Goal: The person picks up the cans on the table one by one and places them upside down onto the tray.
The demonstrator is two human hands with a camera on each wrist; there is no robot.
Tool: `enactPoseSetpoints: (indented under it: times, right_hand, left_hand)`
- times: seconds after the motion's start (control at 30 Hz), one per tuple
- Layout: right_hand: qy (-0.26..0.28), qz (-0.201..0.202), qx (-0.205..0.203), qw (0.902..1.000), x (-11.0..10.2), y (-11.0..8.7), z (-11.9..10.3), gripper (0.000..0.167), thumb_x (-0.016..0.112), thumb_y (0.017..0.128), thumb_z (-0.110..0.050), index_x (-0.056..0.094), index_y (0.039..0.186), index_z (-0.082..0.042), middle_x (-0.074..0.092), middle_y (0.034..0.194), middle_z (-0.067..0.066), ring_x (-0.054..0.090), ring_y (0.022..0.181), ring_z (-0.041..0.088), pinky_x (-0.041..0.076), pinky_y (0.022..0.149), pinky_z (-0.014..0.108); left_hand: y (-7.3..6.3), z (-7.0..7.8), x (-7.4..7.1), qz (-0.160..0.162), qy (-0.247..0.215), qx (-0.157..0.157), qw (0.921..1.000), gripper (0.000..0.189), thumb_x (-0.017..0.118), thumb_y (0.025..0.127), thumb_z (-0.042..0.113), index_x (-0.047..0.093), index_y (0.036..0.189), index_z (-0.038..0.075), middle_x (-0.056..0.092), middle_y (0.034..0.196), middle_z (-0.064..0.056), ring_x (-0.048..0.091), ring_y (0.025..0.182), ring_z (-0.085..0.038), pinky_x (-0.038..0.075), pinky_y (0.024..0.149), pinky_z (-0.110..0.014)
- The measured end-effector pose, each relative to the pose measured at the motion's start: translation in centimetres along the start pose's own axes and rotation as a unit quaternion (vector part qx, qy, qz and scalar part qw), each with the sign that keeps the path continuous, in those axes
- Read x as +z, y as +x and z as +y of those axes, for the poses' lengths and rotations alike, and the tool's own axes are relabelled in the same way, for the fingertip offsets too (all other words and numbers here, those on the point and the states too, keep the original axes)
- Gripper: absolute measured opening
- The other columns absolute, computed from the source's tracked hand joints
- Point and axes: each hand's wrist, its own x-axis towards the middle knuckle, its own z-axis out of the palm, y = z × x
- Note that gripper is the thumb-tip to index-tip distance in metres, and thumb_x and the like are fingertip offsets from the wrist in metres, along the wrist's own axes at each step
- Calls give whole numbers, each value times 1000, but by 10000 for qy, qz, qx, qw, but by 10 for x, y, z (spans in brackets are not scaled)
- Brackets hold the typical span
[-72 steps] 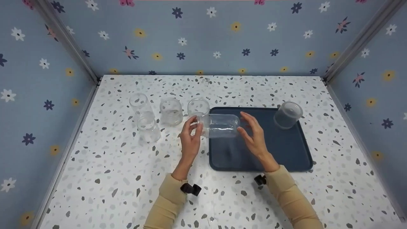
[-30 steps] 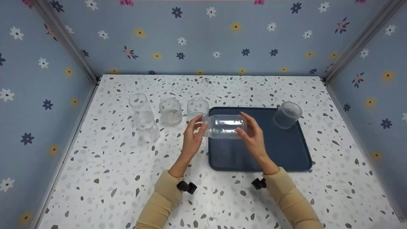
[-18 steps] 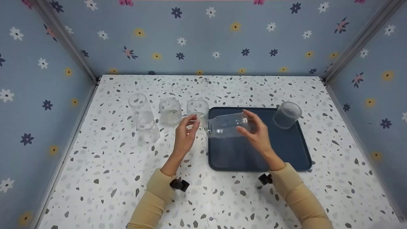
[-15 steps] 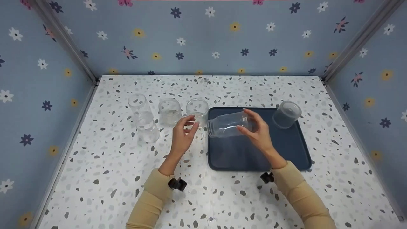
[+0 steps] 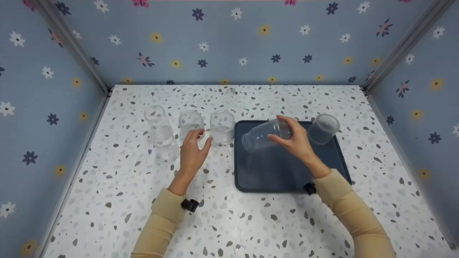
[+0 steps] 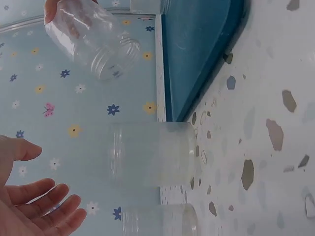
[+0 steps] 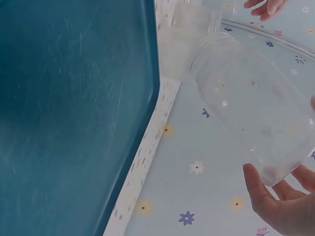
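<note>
My right hand [image 5: 297, 141] grips a clear jar [image 5: 263, 135] by its base end, thumb on the near side and fingers on the far side. The jar is tilted over the tray, its threaded mouth pointing down to the left. In the right wrist view, the fingers [image 7: 261, 194] curl round the bottom of this jar. My left hand [image 5: 193, 152] holds nothing, its thumb and fingers spread just in front of two upright clear jars [image 5: 222, 130]. The left wrist view shows the same left hand [image 6: 37, 201] beside these jars.
A dark blue tray [image 5: 287, 175] lies right of centre on the speckled table [image 5: 118, 200]. Another clear jar [image 5: 323, 129] stands bottom up at its far right corner. Further clear jars [image 5: 166, 145] stand at the left. Flowered panels [image 5: 229, 50] wall in the back and sides.
Both hands held the jar earlier; the left let go and moved left towards the standing jars. My right hand has carried the jar right and away, over the tray, tilting its mouth down.
</note>
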Motion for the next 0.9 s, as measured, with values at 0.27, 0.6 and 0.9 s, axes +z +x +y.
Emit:
enactPoseSetpoints:
  times: [0.27,0.6,0.9]
  right_hand:
    - [-589,-205,77,9980,-10,13,4,62,74,72,-29,51,122,-2,53,116,14,49,99,25,39,82,41]
    - [-1477,-856,479,9842,-21,24,15,66,71,73,-38,48,125,-4,49,119,15,46,107,31,36,89,46]
    - [-1752,-1134,934,9735,-29,34,26,68,70,74,-38,45,127,-4,45,123,19,43,110,36,34,89,50]
  left_hand:
    - [3,-15,-8,15,728,15,9973,34,62,82,14,54,110,-5,49,107,-15,52,95,-30,45,75,-40]
    - [8,-29,-18,10,1702,24,9854,39,62,81,14,50,111,-8,46,109,-20,47,99,-34,42,78,-44]
    - [10,-39,-27,-338,2102,-171,9769,49,63,80,16,46,117,-12,44,112,-24,43,104,-37,35,83,-49]
